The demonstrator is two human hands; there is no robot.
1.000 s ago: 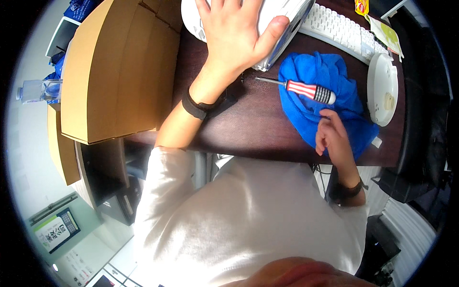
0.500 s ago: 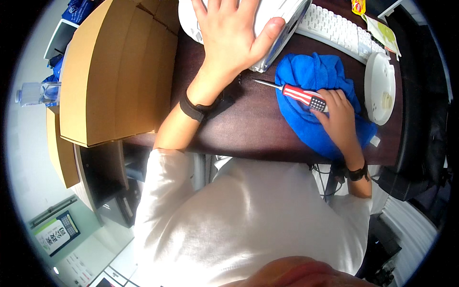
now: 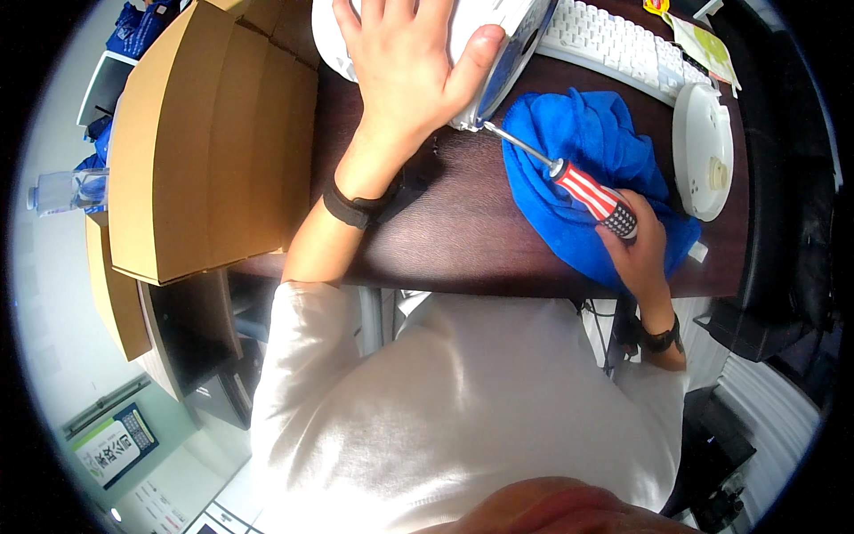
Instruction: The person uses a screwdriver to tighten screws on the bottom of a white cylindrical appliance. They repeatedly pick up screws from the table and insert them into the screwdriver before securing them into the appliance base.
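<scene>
My left hand [image 3: 405, 67] lies flat with fingers spread on top of a white plastic appliance [image 3: 480, 20] at the far edge of the view; its far part is cut off. My right hand [image 3: 642, 240] is closed around the handle of a screwdriver [image 3: 587, 191] with red and white stripes and a dark, white-dotted end. The metal shaft points up and left, its tip at or very near the appliance's lower corner. Under the screwdriver a crumpled blue cloth [image 3: 551, 218] lies on the dark table.
A white keyboard [image 3: 614, 49] sits at the far right. Right of the cloth is a round white plastic cover [image 3: 703, 156], with a small white piece [image 3: 698, 253] nearer me. A large open cardboard box [image 3: 209, 151] stands on the left, beside a clear plastic bottle [image 3: 71, 191].
My right hand has shifted slightly, tilting the screwdriver more steeply, and its tip has moved up to the appliance's corner. My left hand stays on the appliance.
</scene>
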